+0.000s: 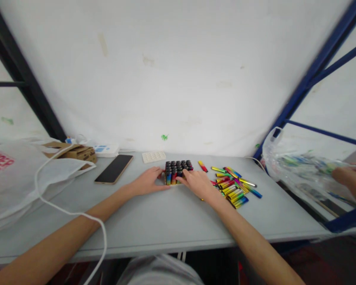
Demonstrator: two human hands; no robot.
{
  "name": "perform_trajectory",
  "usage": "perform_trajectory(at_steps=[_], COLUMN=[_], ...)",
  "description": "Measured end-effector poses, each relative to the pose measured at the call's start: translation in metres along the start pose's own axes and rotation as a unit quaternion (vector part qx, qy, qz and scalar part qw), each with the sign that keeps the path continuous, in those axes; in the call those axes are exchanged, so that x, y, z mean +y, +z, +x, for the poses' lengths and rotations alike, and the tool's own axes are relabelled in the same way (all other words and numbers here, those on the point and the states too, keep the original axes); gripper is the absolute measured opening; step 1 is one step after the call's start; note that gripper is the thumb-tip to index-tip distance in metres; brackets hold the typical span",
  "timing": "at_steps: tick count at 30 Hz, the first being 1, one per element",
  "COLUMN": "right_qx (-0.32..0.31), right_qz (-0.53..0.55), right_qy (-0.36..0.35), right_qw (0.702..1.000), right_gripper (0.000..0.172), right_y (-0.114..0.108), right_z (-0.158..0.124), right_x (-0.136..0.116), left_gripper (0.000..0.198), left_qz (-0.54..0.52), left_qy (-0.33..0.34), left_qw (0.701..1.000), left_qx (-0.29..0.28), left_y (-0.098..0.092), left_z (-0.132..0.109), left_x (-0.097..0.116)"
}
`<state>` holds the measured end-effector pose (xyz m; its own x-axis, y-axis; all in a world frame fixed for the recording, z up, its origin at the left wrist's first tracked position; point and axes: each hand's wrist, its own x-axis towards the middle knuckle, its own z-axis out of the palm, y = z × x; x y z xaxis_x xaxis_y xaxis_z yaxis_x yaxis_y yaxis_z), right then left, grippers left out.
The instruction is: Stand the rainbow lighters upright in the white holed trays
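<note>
A tight block of upright shiny coloured tubes with black tops (172,168) stands on the grey table in front of me. My left hand (150,181) is closed about its left side, thumb stretched low along the front and fingers bent behind the corner. My right hand (195,183) covers the block's front right part. Its thumb and fingers close on a black-topped tube (179,174) at the front row; the hand partly hides it. Right of that hand lies a loose pile of shiny tubes (233,188) in gold, red, green and blue. One red and yellow tube (202,166) lies apart.
A phone (114,169) and a white tray with small cells (153,156) lie left of the block. White plastic bags (23,178), a cardboard box (77,153) and a white cable (74,213) occupy the left. Past the blue frame (299,91), another person's hand (348,180) is by a clear bag (302,166).
</note>
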<state>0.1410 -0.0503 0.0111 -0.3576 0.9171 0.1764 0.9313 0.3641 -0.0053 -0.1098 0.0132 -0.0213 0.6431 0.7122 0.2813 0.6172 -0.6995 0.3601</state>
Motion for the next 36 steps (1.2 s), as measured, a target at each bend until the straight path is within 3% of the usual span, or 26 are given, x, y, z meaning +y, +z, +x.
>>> perform_trajectory(at_steps=[4,9,12,17,21,24,27,31,36], right_qx=[0.042,0.147,0.125,0.047,0.072,0.143,0.219,0.299,0.321], right_qz=[0.063,0.08,0.042,0.041,0.074,0.114,0.188,0.308,0.424], right_qy=[-0.046,0.089,0.139,0.141,0.133,0.115,0.093,0.122,0.126], right_qw=[0.996,0.982,0.981,0.988,0.986,0.976,0.953,0.895,0.837], right_gripper=[0.044,0.036,0.028,0.031,0.039,0.039,0.034,0.033,0.048], right_y=[-0.003,0.005,0.02,0.036,0.04,0.038,0.032,0.023,0.016], right_z=[-0.004,-0.001,0.005,0.014,0.018,0.018,0.014,0.01,0.009], right_x=[0.017,0.067,0.086,0.094,0.099,0.107,0.116,0.118,0.102], left_gripper=[0.058,0.063,0.065,0.066,0.065,0.066,0.063,0.058,0.059], left_qz=[-0.004,-0.01,-0.02,-0.02,-0.013,-0.021,-0.025,-0.009,-0.011], left_qy=[-0.006,-0.012,-0.014,-0.012,-0.012,-0.019,-0.02,-0.015,-0.021], left_qw=[1.0,1.0,1.0,1.0,1.0,0.999,0.999,1.0,0.999], left_qx=[-0.007,-0.007,-0.008,-0.006,-0.014,-0.016,-0.01,-0.013,-0.024], left_y=[-0.002,-0.003,-0.004,-0.004,-0.004,-0.004,-0.005,-0.007,-0.009], left_z=[0.0,0.002,0.002,0.002,0.003,0.003,0.002,-0.001,-0.002], left_x=[0.001,0.001,0.001,0.001,0.0,0.0,0.002,0.005,0.006])
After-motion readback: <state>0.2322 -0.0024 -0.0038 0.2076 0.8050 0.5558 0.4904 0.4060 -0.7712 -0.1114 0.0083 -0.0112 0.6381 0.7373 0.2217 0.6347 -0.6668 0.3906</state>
